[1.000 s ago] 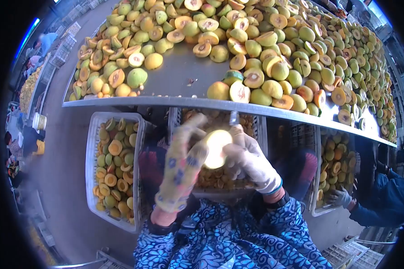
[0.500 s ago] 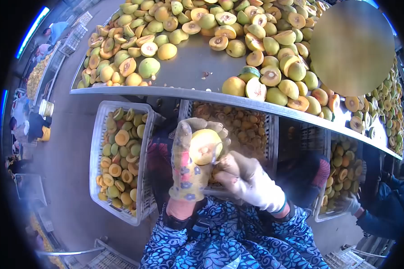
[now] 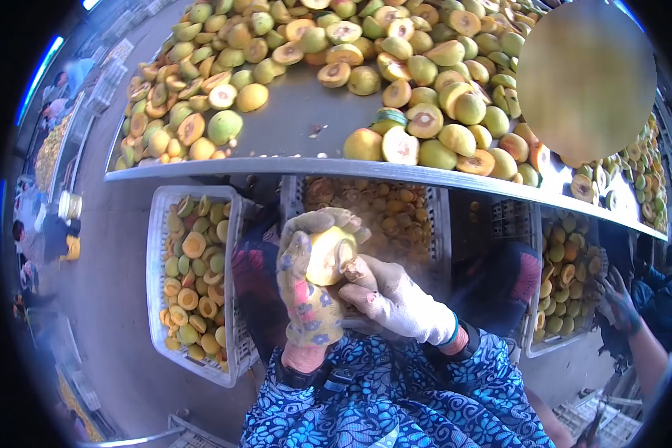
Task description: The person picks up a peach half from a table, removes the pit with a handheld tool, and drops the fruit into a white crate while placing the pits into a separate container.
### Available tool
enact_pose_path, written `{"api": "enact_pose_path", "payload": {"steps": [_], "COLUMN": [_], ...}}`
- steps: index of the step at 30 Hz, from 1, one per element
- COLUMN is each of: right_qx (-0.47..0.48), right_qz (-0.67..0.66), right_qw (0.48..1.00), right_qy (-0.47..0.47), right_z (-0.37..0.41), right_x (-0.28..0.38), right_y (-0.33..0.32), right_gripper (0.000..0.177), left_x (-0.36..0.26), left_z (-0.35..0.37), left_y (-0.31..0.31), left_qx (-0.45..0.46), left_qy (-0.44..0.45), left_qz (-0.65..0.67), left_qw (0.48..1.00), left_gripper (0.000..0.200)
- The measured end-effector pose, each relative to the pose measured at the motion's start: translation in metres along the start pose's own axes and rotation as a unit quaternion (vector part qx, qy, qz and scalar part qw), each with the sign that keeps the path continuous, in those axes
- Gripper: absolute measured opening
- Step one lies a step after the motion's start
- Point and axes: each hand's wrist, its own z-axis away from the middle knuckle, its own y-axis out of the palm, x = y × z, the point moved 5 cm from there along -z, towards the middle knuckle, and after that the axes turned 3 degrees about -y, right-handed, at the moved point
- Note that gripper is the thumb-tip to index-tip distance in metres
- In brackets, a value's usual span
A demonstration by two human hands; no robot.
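A halved yellow-green fruit (image 3: 327,258) sits in my left hand (image 3: 306,276), which wears a flowered, stained glove with its fingers curled round the far side. My right hand (image 3: 399,299), in a white glove with soiled fingertips, is closed against the cut face at the fruit's right edge. A small curved piece shows at those fingertips; whether it is a tool or part of the fruit I cannot tell. Both hands are above a crate (image 3: 440,231) of orange-brown fruit pieces, in front of the metal table (image 3: 291,112) heaped with halved fruit.
A white crate (image 3: 157,276) of halved fruit stands at the left, another crate (image 3: 534,299) at the right. Beside that one a co-worker's gloved hand (image 3: 620,302) is spread. The metal table's edge (image 3: 351,169) runs across beyond my hands. Other people are at the far left.
My right fingertips have moved up onto the fruit's cut face, and the fruit has tilted toward them. The view has shifted slightly. The co-worker's hand at the right has risen.
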Motion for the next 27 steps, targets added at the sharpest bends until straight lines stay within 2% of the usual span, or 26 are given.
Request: {"api": "enact_pose_path", "payload": {"steps": [1, 2, 3, 4, 5, 6, 7, 9, 13, 16, 17, 20, 22, 24, 26, 27], "right_qx": [0.031, 0.039, 0.041, 0.04, 0.05, 0.067, 0.053, 0.055, 0.047, 0.065, 0.051, 0.022, 0.04, 0.098, 0.046, 0.101], "right_qz": [0.001, 0.014, 0.017, 0.035, -0.012, -0.078, -0.082, -0.107, -0.082, -0.172, -0.107, -0.073, -0.093, -0.165, -0.029, -0.059], "right_qw": [0.999, 0.999, 0.994, 0.987, 0.996, 0.995, 0.995, 0.993, 0.995, 0.979, 0.986, 0.992, 0.992, 0.97, 0.995, 0.989], "right_qy": [-0.019, -0.034, -0.096, -0.155, -0.071, 0.005, -0.008, -0.02, -0.034, -0.086, -0.12, -0.099, -0.078, 0.152, -0.084, -0.096], "right_z": [-0.003, -0.001, -0.001, -0.002, 0.001, 0.004, 0.004, 0.008, 0.009, 0.005, 0.005, -0.001, 0.001, 0.012, -0.001, -0.002], "right_x": [0.0, -0.001, -0.003, -0.005, 0.006, 0.017, 0.018, 0.016, 0.017, 0.022, 0.024, 0.021, 0.028, 0.03, 0.022, 0.017], "right_y": [0.005, 0.002, 0.005, 0.002, -0.005, -0.009, -0.012, -0.018, -0.035, -0.035, -0.038, -0.043, -0.044, -0.04, -0.038, -0.021], "right_gripper": [0.034, 0.034, 0.036, 0.037, 0.035, 0.033, 0.033, 0.033, 0.032, 0.033, 0.031, 0.029, 0.029, 0.03, 0.03, 0.03], "left_x": [-0.005, -0.013, -0.001, 0.006, 0.022, 0.021, 0.017, 0.015, 0.016, 0.014, 0.012, 0.01, 0.009, 0.008, 0.008, 0.018], "left_z": [0.0, 0.002, 0.003, 0.002, 0.002, -0.006, -0.014, -0.021, -0.024, -0.028, -0.03, -0.03, -0.031, -0.032, -0.033, -0.041], "left_y": [0.0, 0.004, -0.008, -0.026, -0.018, -0.02, -0.011, -0.003, 0.013, 0.017, 0.018, 0.025, 0.029, 0.04, 0.059, 0.007], "left_qx": [0.032, 0.051, 0.112, 0.087, 0.042, 0.025, 0.035, 0.044, 0.069, 0.082, 0.086, 0.107, 0.126, 0.174, 0.258, 0.064], "left_qy": [0.026, 0.091, 0.066, 0.234, 0.397, 0.358, 0.299, 0.253, 0.218, 0.199, 0.195, 0.177, 0.161, 0.144, 0.141, 0.056], "left_qz": [-0.066, -0.209, -0.172, -0.255, -0.312, -0.298, -0.282, -0.278, -0.288, -0.288, -0.289, -0.293, -0.291, -0.278, -0.224, -0.371], "left_qw": [0.997, 0.972, 0.977, 0.934, 0.862, 0.884, 0.911, 0.926, 0.93, 0.933, 0.933, 0.934, 0.935, 0.934, 0.929, 0.925], "left_gripper": [0.041, 0.04, 0.04, 0.039, 0.044, 0.044, 0.044, 0.043, 0.042, 0.041, 0.041, 0.041, 0.04, 0.04, 0.04, 0.036]}}
